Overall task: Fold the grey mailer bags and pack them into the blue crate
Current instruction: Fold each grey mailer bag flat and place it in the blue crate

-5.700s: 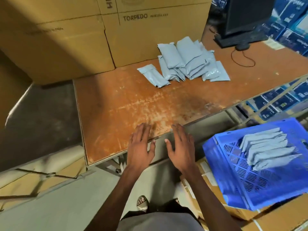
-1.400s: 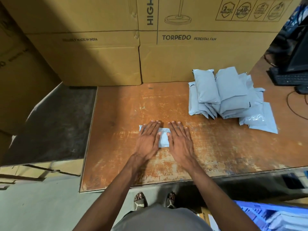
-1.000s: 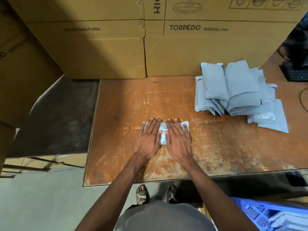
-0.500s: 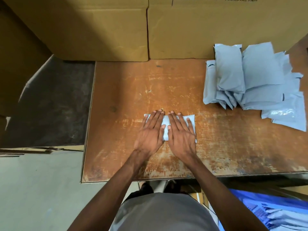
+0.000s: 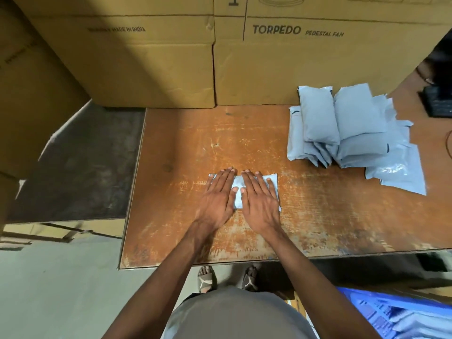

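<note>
- A person is pressing a grey mailer bag flat against a worn orange-brown table, the left hand and right hand lying side by side on top of it.
- Both hands are lying released, fingers straight and slightly spread, palms down, grasping nothing; they are pushing on the bag rather than holding it.
- The hands are hiding most of the bag: only a strip between the thumbs, a sliver at the left corner and the right edge are showing, so any fold in it is hard to make out.
- A pile of grey mailer bags is sitting well apart at the table's far right, overlapping one another so that a count is not possible.
- The blue crate is peeking in at the lower right corner, below the table's near edge, cut off by the frame; pale grey bags are lying inside it, blurred.
- Large cardboard boxes printed "TORPEDO PEDESTAL FAN" are standing along the table's back edge, their tops cut off.
- A dark object at the right edge is only partly in view and hard to identify.
- Sandalled feet are showing below the table's edge.
</note>
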